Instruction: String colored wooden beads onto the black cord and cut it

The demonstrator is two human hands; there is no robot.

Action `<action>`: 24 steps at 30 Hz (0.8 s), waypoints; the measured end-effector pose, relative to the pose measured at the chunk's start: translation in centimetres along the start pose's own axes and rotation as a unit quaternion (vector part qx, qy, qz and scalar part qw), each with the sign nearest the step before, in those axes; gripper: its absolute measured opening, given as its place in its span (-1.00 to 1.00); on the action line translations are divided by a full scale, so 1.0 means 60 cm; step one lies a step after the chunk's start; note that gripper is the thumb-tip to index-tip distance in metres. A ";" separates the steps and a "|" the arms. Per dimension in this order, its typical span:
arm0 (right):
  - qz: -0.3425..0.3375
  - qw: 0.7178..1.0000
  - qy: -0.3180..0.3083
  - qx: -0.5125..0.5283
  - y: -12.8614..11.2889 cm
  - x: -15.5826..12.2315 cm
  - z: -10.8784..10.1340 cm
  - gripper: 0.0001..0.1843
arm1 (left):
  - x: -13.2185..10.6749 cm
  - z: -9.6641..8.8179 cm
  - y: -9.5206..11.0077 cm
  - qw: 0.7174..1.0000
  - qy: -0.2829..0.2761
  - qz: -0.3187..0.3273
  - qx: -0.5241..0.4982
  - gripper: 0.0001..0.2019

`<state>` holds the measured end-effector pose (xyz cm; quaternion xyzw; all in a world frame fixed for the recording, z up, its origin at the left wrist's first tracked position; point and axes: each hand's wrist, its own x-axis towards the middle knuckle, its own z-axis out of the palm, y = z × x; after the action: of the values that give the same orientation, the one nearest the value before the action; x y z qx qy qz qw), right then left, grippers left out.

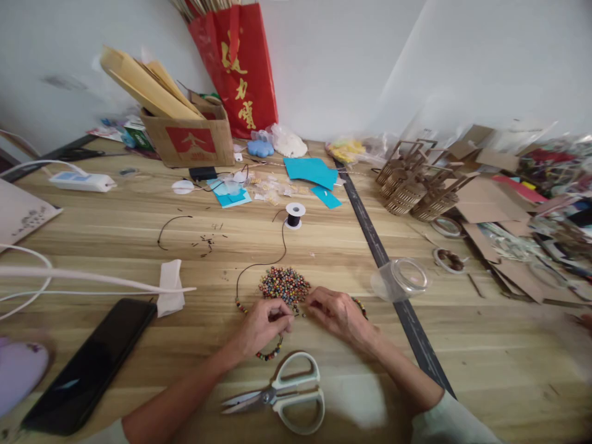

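Note:
Multicoloured small beads lie in a heap [284, 285] in front of my hands. My left hand [263, 325] is closed in a pinch at the heap's near side, on a thin dark cord. Part of this beaded cord [271, 355] curves out below the fingers, and another stretch shows beyond the hand. The cord runs back to a white spool [295, 216] wound with black cord. At the heap's right edge, my right hand [337, 311] has its fingertips pressed together; what they hold is hidden. Another string of beads [359, 307] shows partly behind that hand.
Scissors [296, 394] with white handles lie close in front of me. A black phone [90, 364] is at left, a clear plastic jar [409, 277] at right. Farther back stand a cardboard box [189, 145], a red bag [250, 68] and small woven baskets [411, 188].

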<state>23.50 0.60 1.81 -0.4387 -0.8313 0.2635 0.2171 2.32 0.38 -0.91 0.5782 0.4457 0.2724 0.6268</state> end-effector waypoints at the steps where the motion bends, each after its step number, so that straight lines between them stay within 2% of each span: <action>1: 0.000 1.000 -0.013 -0.017 0.000 -0.001 0.000 -0.88 | 0.000 0.001 -0.001 1.000 0.002 0.004 0.005 -0.82; 6: -0.012 0.993 -0.058 -0.107 -0.008 -0.002 0.012 -0.89 | 0.001 0.003 0.000 0.999 0.007 0.006 0.041 -0.86; 11: -0.038 0.989 -0.045 -0.135 -0.012 0.002 0.028 -0.87 | 0.003 0.004 0.003 0.998 0.008 -0.006 0.054 -0.87; 13: -0.052 0.994 -0.017 -0.095 -0.009 0.001 0.036 -0.85 | 0.004 0.004 0.002 0.999 0.009 -0.008 0.052 -0.87; 15: -0.056 0.998 0.024 -0.011 -0.003 -0.002 0.045 -0.86 | 0.004 0.004 0.003 0.999 0.009 -0.009 0.046 -0.88; 18: -0.032 0.993 0.072 0.090 0.006 -0.007 0.057 -0.89 | 0.002 0.003 0.006 0.999 0.007 -0.010 0.048 -0.90; 24: 0.039 0.982 0.055 0.177 0.021 -0.011 0.064 -0.91 | -0.001 0.001 0.008 0.997 0.008 0.003 0.075 -0.91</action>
<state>22.37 -0.32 -2.02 -0.4393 -0.7406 0.3898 0.3264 2.43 0.41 -0.45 0.6223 0.4685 0.2448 0.5773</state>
